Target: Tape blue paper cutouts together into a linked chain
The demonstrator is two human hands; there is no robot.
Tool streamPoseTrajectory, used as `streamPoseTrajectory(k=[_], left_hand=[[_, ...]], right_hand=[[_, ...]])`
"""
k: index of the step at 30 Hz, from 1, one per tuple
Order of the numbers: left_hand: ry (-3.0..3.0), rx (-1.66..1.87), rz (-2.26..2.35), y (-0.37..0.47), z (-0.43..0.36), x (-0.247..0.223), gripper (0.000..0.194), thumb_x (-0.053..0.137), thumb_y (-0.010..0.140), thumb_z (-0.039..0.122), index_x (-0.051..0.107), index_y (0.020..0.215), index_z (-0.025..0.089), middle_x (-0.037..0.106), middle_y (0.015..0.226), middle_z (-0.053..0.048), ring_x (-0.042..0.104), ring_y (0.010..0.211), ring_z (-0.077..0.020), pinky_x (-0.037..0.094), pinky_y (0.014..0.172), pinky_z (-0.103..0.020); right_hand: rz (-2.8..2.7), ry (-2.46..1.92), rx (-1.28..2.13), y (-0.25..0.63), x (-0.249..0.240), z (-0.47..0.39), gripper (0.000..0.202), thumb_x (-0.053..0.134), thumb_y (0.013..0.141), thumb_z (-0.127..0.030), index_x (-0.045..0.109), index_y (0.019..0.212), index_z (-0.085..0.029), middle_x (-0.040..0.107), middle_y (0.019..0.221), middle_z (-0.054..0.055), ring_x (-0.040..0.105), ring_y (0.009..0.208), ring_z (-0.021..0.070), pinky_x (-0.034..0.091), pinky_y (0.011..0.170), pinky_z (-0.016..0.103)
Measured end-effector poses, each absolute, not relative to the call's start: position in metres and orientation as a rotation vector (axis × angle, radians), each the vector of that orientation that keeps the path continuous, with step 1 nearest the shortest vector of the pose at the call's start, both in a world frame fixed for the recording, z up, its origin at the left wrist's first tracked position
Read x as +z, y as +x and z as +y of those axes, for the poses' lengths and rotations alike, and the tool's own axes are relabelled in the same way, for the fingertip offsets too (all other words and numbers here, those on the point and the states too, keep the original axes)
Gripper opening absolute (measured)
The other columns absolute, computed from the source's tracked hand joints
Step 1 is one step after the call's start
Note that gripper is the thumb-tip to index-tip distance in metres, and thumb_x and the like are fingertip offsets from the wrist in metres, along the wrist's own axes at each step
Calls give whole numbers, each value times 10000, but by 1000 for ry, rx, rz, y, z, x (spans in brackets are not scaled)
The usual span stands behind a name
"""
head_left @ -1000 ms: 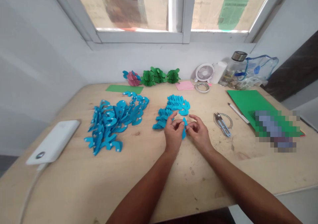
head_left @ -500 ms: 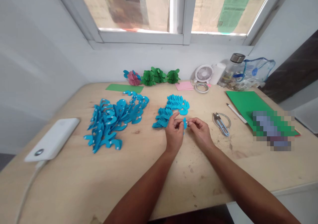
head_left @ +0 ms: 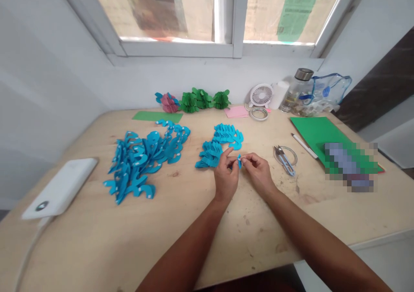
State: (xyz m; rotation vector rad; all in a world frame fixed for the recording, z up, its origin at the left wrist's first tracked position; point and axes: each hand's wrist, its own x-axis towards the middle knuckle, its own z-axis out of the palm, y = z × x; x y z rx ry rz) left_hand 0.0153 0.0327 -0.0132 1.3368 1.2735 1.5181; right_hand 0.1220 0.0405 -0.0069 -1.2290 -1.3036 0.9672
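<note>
Between my hands is a small blue paper cutout (head_left: pixel 239 161) with a whitish spot near its top; most of it is hidden by fingers. My left hand (head_left: pixel 226 176) pinches it from the left, its index finger raised. At its right edge, the closed thumb and index fingertips of my right hand (head_left: pixel 259 174) meet the paper. Just behind my left hand lie folded blue paper cutouts (head_left: pixel 208 155) in a row, with more wavy ones (head_left: pixel 226 133) farther back. A loose heap of blue cutouts (head_left: pixel 139 156) with small white patches spreads to the left.
Right of my hands are thread snips (head_left: pixel 284 160), a ring (head_left: pixel 295 155), a white pen (head_left: pixel 304 146) and green sheets (head_left: pixel 318 130). A power bank (head_left: pixel 61 188) lies left. Paper flowers (head_left: pixel 202 98), a tape roll (head_left: pixel 258 113), a fan (head_left: pixel 261 95) and a bottle (head_left: pixel 299 89) line the back.
My right fingertips have come slightly closer to the cutout in my left hand. The whole view has shifted a little, so the table things appear farther left.
</note>
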Motion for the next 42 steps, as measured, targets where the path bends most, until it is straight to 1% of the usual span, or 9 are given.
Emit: streamPoseTrajectory(k=[10, 15, 17, 20, 22, 26, 32, 37, 42], left_hand=[[1325, 1541, 1322, 15, 31, -4, 284, 540, 744, 123, 586, 1020, 172, 690, 829, -51, 651, 732, -135, 500, 690, -251], [1318, 1548, 1334, 15, 30, -3, 328, 543, 746, 117, 556, 1068, 176, 692, 815, -40, 659, 755, -139, 508, 715, -263], [1306, 1550, 1339, 16, 29, -2, 273, 540, 743, 109, 578, 1005, 178, 689, 810, -39, 658, 754, -139, 506, 719, -262], [1277, 1549, 1323, 16, 29, 2, 148, 532, 742, 99, 602, 846, 177, 680, 810, -50, 655, 746, -138, 504, 715, -257], [1248, 1551, 1303, 16, 28, 3, 140, 543, 731, 92, 603, 822, 179, 672, 791, -49, 651, 734, -140, 502, 707, -258], [1195, 1580, 1283, 16, 29, 3, 220, 572, 707, 92, 608, 903, 184, 656, 755, -38, 642, 722, -141, 504, 701, -259], [1149, 1572, 1302, 17, 30, -7, 396, 598, 720, 180, 543, 1112, 187, 660, 755, -25, 628, 663, -128, 513, 616, -244], [1130, 1576, 1292, 17, 30, -8, 368, 597, 723, 175, 554, 1088, 178, 657, 775, -34, 617, 643, -118, 503, 601, -234], [1146, 1583, 1279, 17, 29, -3, 342, 580, 722, 139, 563, 1062, 172, 644, 751, -19, 617, 678, -116, 497, 671, -239]], right_hand=[[-1426, -1252, 775, 124, -11, 40, 156, 582, 756, -280, 705, 749, -183, 636, 776, 57, 595, 725, 163, 460, 605, 267], [-1539, -1260, 637, 123, -7, 35, 173, 548, 785, -256, 714, 803, -215, 639, 794, 53, 588, 715, 156, 464, 586, 262], [-1577, -1265, 596, 123, -6, 34, 183, 537, 794, -249, 715, 828, -224, 641, 808, 54, 593, 731, 161, 473, 604, 270], [-1625, -1285, 535, 123, -5, 32, 196, 525, 808, -242, 716, 848, -232, 642, 820, 57, 599, 764, 172, 481, 657, 291], [-1649, -1300, 498, 124, -5, 32, 202, 519, 814, -243, 717, 859, -240, 644, 820, 57, 598, 778, 177, 482, 693, 306], [-1680, -1308, 460, 123, -4, 30, 217, 507, 822, -245, 715, 884, -249, 646, 833, 57, 600, 789, 182, 482, 723, 312], [-1687, -1304, 465, 121, -4, 29, 226, 498, 829, -242, 712, 901, -239, 650, 850, 63, 604, 795, 184, 486, 728, 317], [-1678, -1273, 506, 121, -3, 29, 233, 496, 831, -241, 709, 926, -247, 648, 849, 59, 607, 801, 180, 488, 729, 311], [-1655, -1268, 532, 121, -4, 29, 237, 497, 829, -241, 708, 935, -256, 649, 843, 54, 610, 789, 175, 489, 700, 298]])
